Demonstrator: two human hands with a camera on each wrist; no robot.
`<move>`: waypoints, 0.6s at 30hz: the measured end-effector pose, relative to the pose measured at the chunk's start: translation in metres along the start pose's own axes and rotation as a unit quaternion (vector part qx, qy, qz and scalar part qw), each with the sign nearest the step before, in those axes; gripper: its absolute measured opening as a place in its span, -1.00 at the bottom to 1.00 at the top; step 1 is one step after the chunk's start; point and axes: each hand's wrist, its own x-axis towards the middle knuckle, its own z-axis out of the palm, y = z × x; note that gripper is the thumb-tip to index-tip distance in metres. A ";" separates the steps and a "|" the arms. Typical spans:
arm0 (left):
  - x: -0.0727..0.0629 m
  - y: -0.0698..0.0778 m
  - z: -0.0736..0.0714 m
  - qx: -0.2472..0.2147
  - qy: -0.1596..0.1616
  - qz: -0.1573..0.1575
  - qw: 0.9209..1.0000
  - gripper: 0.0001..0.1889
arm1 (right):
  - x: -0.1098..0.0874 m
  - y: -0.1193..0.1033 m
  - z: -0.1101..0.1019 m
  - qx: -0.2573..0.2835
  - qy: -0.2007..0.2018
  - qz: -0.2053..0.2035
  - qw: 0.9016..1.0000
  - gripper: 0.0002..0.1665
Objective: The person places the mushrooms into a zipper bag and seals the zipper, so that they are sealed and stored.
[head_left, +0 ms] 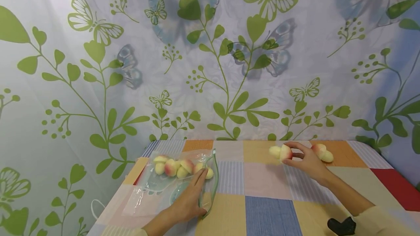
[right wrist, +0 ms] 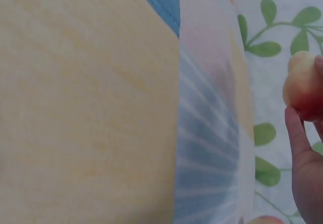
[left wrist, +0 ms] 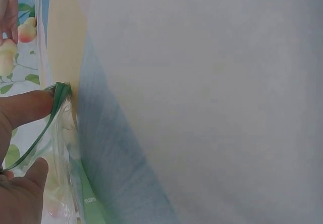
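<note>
In the head view a clear zip bag (head_left: 134,201) with a green-edged mouth lies at the left, holding several mushroom-shaped pieces (head_left: 159,168) with pale yellow stems and red-tinged caps. My left hand (head_left: 188,201) rests at its mouth, fingers extended. In the left wrist view the index finger (left wrist: 30,108) touches the green zip edge (left wrist: 38,141), with the thumb (left wrist: 36,173) spread well apart from it. Over the table's right side, my right hand (head_left: 306,161) pinches another mushroom-shaped piece (head_left: 282,153) by its reddish cap, stem pointing left.
One more mushroom-shaped piece (head_left: 322,153) lies on the patchwork tablecloth (head_left: 269,214), just beyond the right hand. A curtain (head_left: 210,65) printed with leaves and butterflies hangs behind the table. A black device (head_left: 341,226) is at the right wrist.
</note>
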 end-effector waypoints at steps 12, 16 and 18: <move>-0.001 -0.001 0.001 0.001 0.001 0.003 1.000 0.37 | 0.006 -0.007 0.034 0.048 -0.059 -0.005 0.997 -0.18; -0.001 -0.001 0.001 -0.005 -0.001 0.004 1.000 0.37 | 0.012 -0.007 0.048 0.065 -0.075 -0.004 0.995 -0.19; 0.000 -0.001 0.000 -0.007 -0.002 0.004 1.000 0.37 | 0.015 -0.007 0.056 0.069 -0.081 -0.005 0.994 -0.20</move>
